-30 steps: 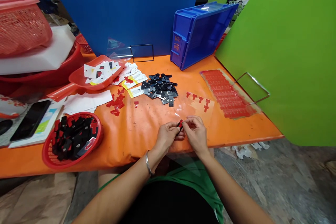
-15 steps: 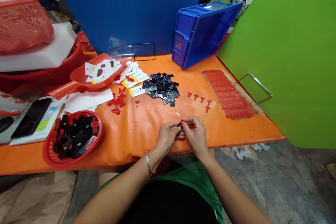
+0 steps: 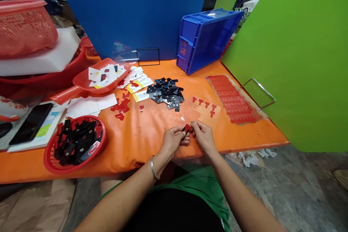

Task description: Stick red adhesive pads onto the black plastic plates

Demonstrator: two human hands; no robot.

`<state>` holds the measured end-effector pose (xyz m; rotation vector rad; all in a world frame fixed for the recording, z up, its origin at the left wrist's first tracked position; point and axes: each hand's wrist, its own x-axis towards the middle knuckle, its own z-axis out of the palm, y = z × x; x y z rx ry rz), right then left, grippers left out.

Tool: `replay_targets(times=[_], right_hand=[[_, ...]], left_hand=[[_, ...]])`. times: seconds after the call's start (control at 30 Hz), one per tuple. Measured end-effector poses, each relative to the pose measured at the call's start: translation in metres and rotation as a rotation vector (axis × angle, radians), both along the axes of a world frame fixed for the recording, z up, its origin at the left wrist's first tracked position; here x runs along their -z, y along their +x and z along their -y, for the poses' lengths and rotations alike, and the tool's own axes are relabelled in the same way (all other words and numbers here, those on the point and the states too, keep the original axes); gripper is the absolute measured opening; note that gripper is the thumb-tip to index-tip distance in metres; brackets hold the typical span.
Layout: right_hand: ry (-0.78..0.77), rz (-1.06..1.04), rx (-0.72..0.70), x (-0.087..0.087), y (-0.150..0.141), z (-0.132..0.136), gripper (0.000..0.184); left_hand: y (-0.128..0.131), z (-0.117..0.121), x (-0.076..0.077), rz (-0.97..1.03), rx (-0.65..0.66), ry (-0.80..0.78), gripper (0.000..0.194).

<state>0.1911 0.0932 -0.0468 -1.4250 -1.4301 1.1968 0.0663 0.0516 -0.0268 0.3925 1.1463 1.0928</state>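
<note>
In my left hand (image 3: 174, 138) is a small flat black piece with a red T-shaped sticker (image 3: 187, 128) on its upper end, pinched between thumb and fingers. My right hand (image 3: 203, 137) is at the sticker's right edge, thumb and forefinger pressed together; what lies between them is too small to make out. Beyond the hands, several red T stickers (image 3: 207, 105) lie on a clear sheet. A heap of black pieces (image 3: 166, 92) sits in the middle of the table, and loose red stickers (image 3: 121, 108) are scattered to its left.
On the left stands a red basket (image 3: 48, 157) of black pieces with red stickers. Behind it are a phone (image 3: 31, 123), a red dustpan (image 3: 78, 79) holding cards, and stacked red baskets (image 3: 25, 25). A blue crate (image 3: 190, 43) and a red sticker sheet (image 3: 232, 98) are on the right.
My right thumb has slid off the face of the red sticker to its right edge, so more of the sticker shows. My left hand keeps its hold on the black piece.
</note>
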Motion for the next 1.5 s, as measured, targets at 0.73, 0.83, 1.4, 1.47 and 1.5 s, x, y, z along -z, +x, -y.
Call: replay_targets(times=[0.73,0.83,1.4,1.47,1.5], right_hand=[[0.539,0.723,-0.049,-0.011,-0.05,-0.051,0.017],[0.568,0.825,-0.041,-0.006,-0.061,-0.06,0.021],[0.284,0.19,-0.363,-0.018,-0.06,-0.022,0.006],[0.013,-0.041,-0.365,-0.023,-0.056,-0.013,0.015],[-0.118,-0.128,-0.353,-0.027,-0.053,-0.01,0.02]], left_hand=[[-0.248,0.093,-0.073,-1.881,-0.507,-0.112,0.027],[-0.249,0.093,-0.069,-1.962,-0.508,0.132,0.028],[-0.086,0.015,-0.017,-1.487,0.073,0.82,0.032],[-0.083,0.015,-0.018,-1.479,0.101,0.864,0.025],[-0.083,0.016,-0.018,-1.462,0.125,0.889,0.022]])
